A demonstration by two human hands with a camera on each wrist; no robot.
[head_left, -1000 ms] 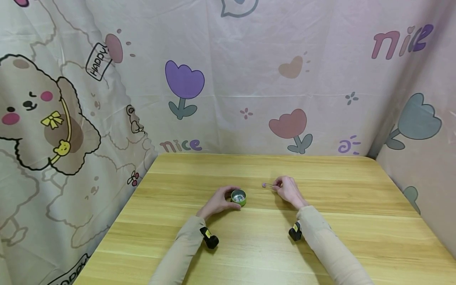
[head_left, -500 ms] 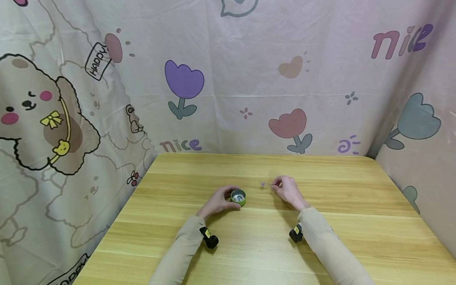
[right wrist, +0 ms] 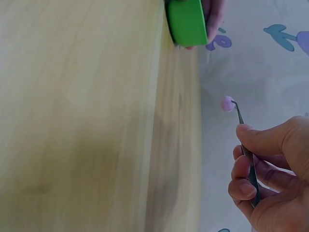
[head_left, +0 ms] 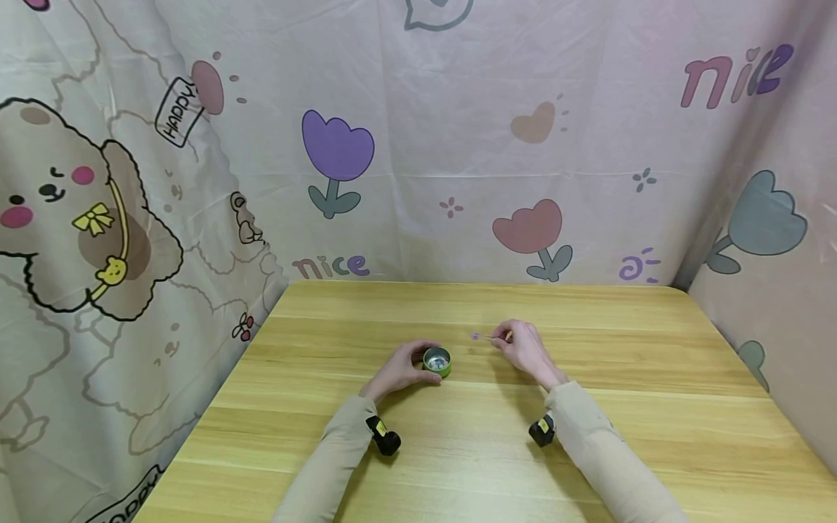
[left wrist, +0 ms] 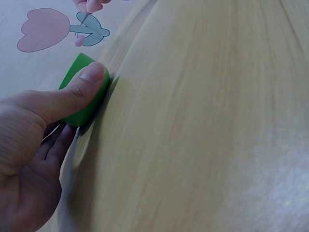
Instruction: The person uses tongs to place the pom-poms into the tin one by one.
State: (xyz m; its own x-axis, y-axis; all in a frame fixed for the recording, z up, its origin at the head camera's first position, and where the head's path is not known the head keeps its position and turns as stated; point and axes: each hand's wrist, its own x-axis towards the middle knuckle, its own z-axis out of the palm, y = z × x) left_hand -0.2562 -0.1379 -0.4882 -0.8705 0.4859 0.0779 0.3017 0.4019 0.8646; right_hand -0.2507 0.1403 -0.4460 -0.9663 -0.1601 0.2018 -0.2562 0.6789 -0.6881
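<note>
On the tabletop, my left hand (head_left: pixel 400 372) holds a small round green tin (head_left: pixel 445 372) between its thumb and fingers. The tin stands upright with its mouth up; something small and pale seems to lie inside its silvery interior, too small to make out. To the right, my right hand (head_left: pixel 525 349) grips metal tweezers (right wrist: pixel 240 115) with a bent tip. At that tip sits a small pinkish-purple bead (right wrist: pixel 227 103), raised above the table and apart from the tin. The left wrist view shows the thumb (left wrist: pixel 91 77) lying along the tin's green side.
A light wood-grain table (head_left: pixel 484 465) spreads under both arms. Behind it and at both sides hangs a printed cloth (head_left: pixel 418 131) with flowers and a cartoon bear. Black wrist cameras (head_left: pixel 386 441) are strapped to the sleeves.
My right hand has moved a little to the left, bringing the tweezers and bead closer to the tin. The left hand and the tin have stayed in place.
</note>
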